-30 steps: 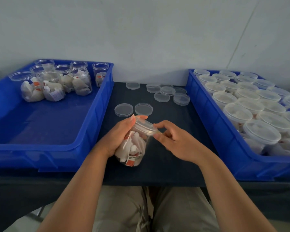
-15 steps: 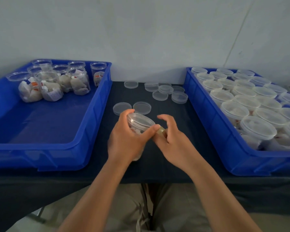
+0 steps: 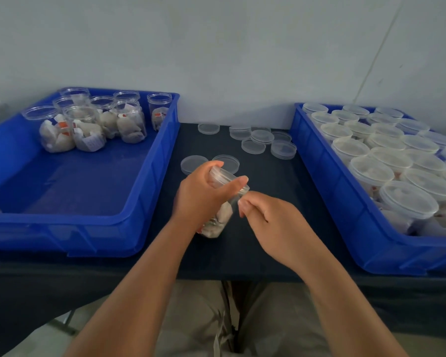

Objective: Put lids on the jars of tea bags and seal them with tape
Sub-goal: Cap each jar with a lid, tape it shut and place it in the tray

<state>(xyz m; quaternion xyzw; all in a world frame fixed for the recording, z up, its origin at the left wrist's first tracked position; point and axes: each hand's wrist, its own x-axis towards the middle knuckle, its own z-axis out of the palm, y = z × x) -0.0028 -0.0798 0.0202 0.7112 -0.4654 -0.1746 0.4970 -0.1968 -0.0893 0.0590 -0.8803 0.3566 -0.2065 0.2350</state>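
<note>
The left hand (image 3: 204, 199) is wrapped around a clear jar (image 3: 220, 215) of tea bags and holds it tight. The thumb lies across the top, on the clear lid (image 3: 229, 177) that sits on the jar. The jar leans to the right, and its bottom is down at the dark worktop (image 3: 268, 228), in the middle between two bins. The right hand (image 3: 271, 222) is just beside the jar, close to the lid. Its fingers are curled in, and the fingertips (image 3: 243, 203) are pressed together right at the edge of the lid. I cannot tell if they pinch anything.

On the left stands a blue bin (image 3: 75, 228). At its far end is a small bunch of open jars (image 3: 93, 124) with tea bags in them and no lids. The near part of that bin is bare.

On the right stands another blue bin (image 3: 345, 202). It is packed full of closed jars (image 3: 397, 166) with lids on, side by side.

Between the two bins, loose lids (image 3: 260, 140) lie on the worktop near the wall. Two more lids (image 3: 193, 163) lie flat just behind the left hand, side by side.

Below the worktop edge I see the person's light trousers (image 3: 204, 318). Both bare arms reach up from the bottom toward the jar.
</note>
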